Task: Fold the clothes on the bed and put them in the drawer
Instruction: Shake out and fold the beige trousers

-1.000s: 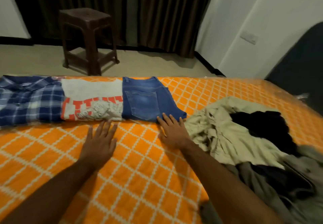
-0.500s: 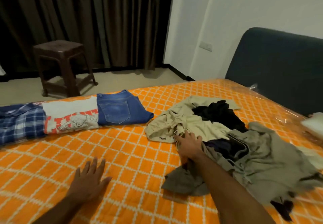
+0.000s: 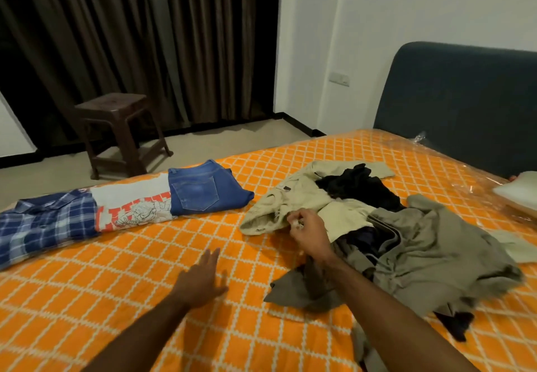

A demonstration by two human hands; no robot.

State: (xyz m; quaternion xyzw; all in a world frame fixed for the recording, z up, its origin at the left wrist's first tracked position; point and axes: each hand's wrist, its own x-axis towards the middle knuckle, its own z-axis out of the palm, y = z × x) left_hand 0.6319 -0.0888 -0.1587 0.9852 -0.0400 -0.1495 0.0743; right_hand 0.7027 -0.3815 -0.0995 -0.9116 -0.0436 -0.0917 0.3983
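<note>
The right hand [image 3: 308, 228] was curled, and its fingers pinched the edge of the cream shirt [image 3: 290, 200] at the near side of the messy pile. The arm reached in from the bottom right, and lay over a grey cloth [image 3: 302, 290] on the bed [image 3: 116, 299]. Just past the grip, a black garment [image 3: 357, 183] lay on top of the cream shirt. To the right of the grip, a big grey-green garment [image 3: 436, 244] was spread out, and something dark peeked out from under it. What it was could not be made out.

The left hand [image 3: 203, 278] was flat and loose, fingers straight, held low over the orange cover. It looked blurry, and it held nothing.

Far to the left of the grip, three folded things sat in a row, touching: the jeans [image 3: 203, 188], the white printed shirt [image 3: 133, 206] and the blue checked shirt [image 3: 43, 223]. The checked shirt was cut off by the picture's edge.
</note>
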